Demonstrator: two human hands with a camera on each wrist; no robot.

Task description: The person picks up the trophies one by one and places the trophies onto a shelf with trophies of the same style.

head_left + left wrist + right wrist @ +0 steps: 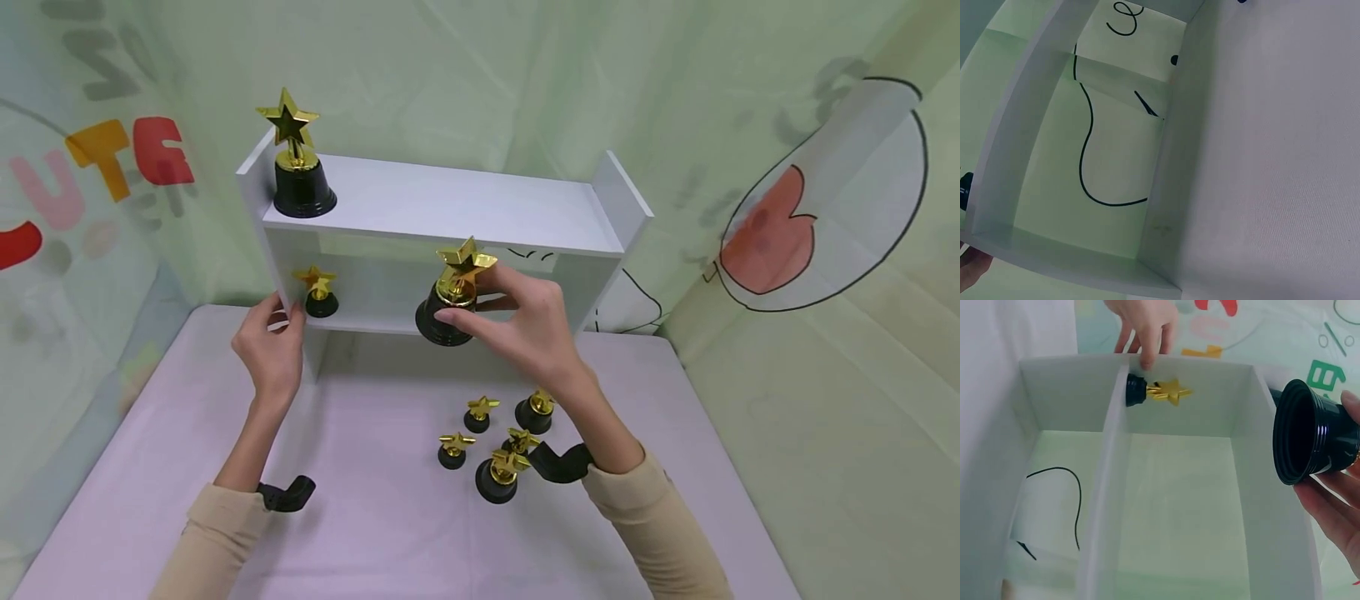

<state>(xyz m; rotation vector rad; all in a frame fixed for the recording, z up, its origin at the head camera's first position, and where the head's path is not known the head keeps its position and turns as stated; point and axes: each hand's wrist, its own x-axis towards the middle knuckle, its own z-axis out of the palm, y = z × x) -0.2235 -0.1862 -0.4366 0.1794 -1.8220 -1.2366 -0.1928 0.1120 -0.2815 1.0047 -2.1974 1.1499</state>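
My right hand (528, 321) pinches a large star trophy (444, 312) by its black base, tilted, in front of the white shelf's middle level. In the right wrist view the hollow underside of that trophy's base (1297, 431) faces the camera. My left hand (273, 342) grips the left side panel of the shelf (450, 200), fingers by the middle board. Beside its fingertips a small trophy (321, 302) stands on that board. A large trophy (302, 187) stands at the left end of the top board. In the left wrist view only a bit of the left hand (974, 265) shows, at the panel's edge.
On the table (375, 517) below and in front of the shelf stand several trophies of two sizes, one large trophy (497, 479) nearest me. Printed curtains hang behind and at both sides.
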